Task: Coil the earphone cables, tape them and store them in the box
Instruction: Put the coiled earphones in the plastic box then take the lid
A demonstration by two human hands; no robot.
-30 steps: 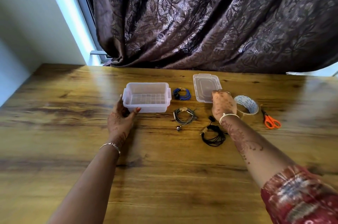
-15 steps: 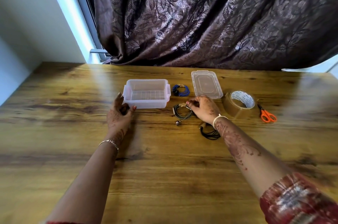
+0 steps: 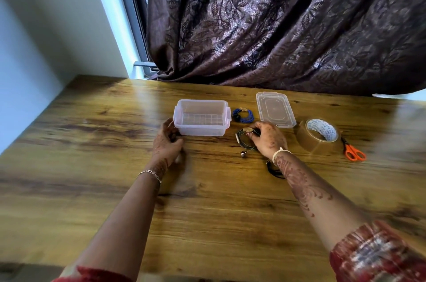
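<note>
Left hand (image 3: 166, 141) cupped against box (image 3: 202, 117) corner on table (image 3: 92, 166), right hand (image 3: 267, 137) pinching grey coil (image 3: 244, 139) beside box, blue coil (image 3: 243, 115) behind, black coil (image 3: 273, 170) under wrist.

We see a wooden table (image 3: 207, 212) carrying, from left to right, an open clear box (image 3: 202, 118), a blue coil (image 3: 243, 115), a grey coil (image 3: 244, 141), a black coil (image 3: 274, 170), a lid (image 3: 275, 109), a tape roll (image 3: 318, 135) and scissors (image 3: 353, 151).
</note>
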